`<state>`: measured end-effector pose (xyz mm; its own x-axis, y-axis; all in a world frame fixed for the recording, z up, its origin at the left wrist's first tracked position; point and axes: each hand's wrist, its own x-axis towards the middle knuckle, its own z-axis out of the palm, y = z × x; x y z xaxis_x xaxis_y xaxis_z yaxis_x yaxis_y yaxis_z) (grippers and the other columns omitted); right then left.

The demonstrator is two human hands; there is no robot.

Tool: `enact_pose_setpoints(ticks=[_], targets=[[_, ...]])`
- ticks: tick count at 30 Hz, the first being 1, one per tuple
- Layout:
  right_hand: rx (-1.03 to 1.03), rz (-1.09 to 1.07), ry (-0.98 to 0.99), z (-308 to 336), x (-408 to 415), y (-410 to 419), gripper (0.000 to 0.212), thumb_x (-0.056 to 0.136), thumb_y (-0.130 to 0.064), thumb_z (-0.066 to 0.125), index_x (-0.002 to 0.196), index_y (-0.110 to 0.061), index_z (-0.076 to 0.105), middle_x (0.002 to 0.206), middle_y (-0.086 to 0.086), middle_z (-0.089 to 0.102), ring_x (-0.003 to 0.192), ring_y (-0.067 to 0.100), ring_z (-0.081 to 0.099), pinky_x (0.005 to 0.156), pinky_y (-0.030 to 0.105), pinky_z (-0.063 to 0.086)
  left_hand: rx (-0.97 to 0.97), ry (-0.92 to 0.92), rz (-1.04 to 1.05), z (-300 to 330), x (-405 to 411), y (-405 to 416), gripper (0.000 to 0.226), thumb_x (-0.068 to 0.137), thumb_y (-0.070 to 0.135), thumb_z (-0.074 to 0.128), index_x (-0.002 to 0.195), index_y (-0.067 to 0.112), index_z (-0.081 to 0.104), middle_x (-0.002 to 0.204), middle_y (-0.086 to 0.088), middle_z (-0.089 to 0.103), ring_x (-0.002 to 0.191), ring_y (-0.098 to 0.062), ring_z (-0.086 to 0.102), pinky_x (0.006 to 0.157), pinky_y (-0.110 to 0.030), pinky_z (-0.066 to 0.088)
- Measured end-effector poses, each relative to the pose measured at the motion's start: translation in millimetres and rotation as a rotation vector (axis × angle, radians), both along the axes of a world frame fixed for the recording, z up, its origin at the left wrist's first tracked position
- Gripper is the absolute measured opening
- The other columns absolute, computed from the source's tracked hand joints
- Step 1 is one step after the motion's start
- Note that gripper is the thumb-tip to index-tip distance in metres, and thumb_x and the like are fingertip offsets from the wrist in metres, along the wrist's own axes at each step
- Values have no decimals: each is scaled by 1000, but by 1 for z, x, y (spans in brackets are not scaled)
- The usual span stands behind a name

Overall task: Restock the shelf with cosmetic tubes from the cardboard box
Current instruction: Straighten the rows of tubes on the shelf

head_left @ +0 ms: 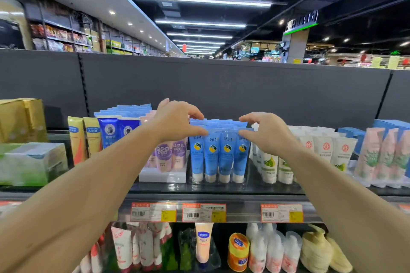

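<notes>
**Blue tubes already fill their row on the shelf**

Blue tubes [218,157] stand upright in full rows, near edge to far. Left hand [175,122] and right hand [268,132] bracket the block, fingers curved at its top corners, gripping nothing. Cardboard box is not visible; probably only straightening remains.

My left hand [177,121] and right hand [266,132] flank the blue tubes [218,153]. Fingertips touch their top edges on the shelf [221,188].

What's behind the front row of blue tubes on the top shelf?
More blue tubes stand in rows behind the front row of blue tubes; only their crimped top edges show. Their bodies are covered, so the count is unclear. Behind them is the grey back panel.
</notes>
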<state>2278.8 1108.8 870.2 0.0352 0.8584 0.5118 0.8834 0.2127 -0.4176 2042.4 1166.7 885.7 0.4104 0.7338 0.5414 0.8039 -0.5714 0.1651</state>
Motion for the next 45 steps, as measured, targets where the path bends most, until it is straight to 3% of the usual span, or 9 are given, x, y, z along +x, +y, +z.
enact_pose_setpoints(ticks=[4,10,14,21,25,29,33,39,45], targets=[[19,-18,4,3,-2,-3,39,87,-29,66,126,-25,61,125,-12,62,119,10,52,92,26,38,18,41,-8,-1,-10,1,48,74,59,71,115,35,65,117,14,65,114,-9,56,116,-44,11],[24,-88,75,11,2,-8,35,85,-28,69,120,-25,66,105,-16,66,91,4,57,77,27,48,39,-46,-66,9,-24,5,28,92,45,56,115,31,66,120,14,65,117,-10,55,115,-46,20],[25,-123,88,19,2,-15,32,89,-26,64,121,-22,65,113,-10,66,98,11,62,74,30,54,39,-95,-134,13,-18,9,31,97,43,48,119,31,64,120,13,66,114,-11,58,114,-49,23],[35,-256,80,14,26,-46,29,94,-27,58,121,-21,65,120,-7,66,99,5,54,84,22,38,133,-17,-156,2,15,9,38,91,50,54,123,29,62,128,11,60,127,-14,47,116,-51,12],[51,-347,119,9,56,-65,23,95,-27,56,114,-21,68,110,-6,67,89,11,59,72,26,44,190,-62,-224,-8,36,2,36,86,50,63,114,28,68,118,10,66,116,-15,56,113,-48,23],[31,-330,142,-1,90,-68,11,92,-26,59,92,-24,70,86,-11,66,80,12,63,71,31,54,278,-170,-280,-28,69,-14,31,76,46,62,93,24,75,96,4,72,91,-21,63,90,-40,40],[-67,-269,71,-16,127,-59,7,89,-30,65,86,-25,70,82,-14,65,79,7,61,69,28,49,240,-99,-302,-53,112,-31,26,74,42,64,85,22,76,76,5,70,73,-22,60,74,-43,49],[-24,-161,115,-16,193,-44,14,85,-19,68,73,-26,68,74,-11,66,72,12,62,65,27,49,182,-108,-97,-71,162,-46,27,76,45,61,90,27,75,85,9,71,82,-20,62,80,-37,44],[110,-112,69,-2,226,-44,12,90,-16,60,92,-22,70,84,-9,64,79,11,57,69,22,38,139,-202,-13,-83,187,-69,15,81,34,67,89,24,74,84,10,70,82,-14,61,79,-39,50]])
